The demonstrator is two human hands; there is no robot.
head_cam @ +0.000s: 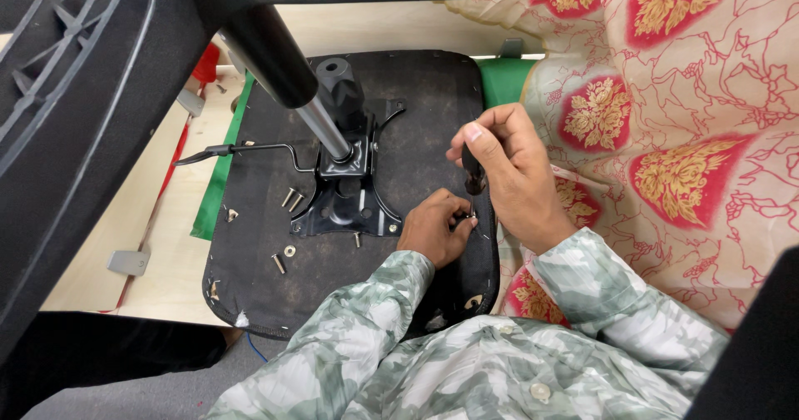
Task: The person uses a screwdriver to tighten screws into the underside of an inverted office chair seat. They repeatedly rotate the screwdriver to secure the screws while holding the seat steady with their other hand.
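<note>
An upturned chair seat (pixel 258 262) with a dark fabric underside lies flat before me. A black metal mounting plate (pixel 349 203) with a gas cylinder (pixel 287 70) is fixed on it. My right hand (pixel 512 174) grips a black-handled screwdriver (pixel 472 174), held upright, tip down at the seat's right edge. My left hand (pixel 433 228) rests on the seat just left of the tip, fingers pinching a small screw there. Loose bolts (pixel 291 198) and a washer (pixel 289 251) lie left of the plate.
A black lever rod (pixel 241 148) sticks out left from the mechanism. A black plastic chair part (pixel 75 95) fills the upper left. A floral cloth (pixel 666 120) covers the right. Pale wooden boards (pixel 133 212) with a metal bracket (pixel 129 262) lie underneath, beside a green sheet (pixel 218 178).
</note>
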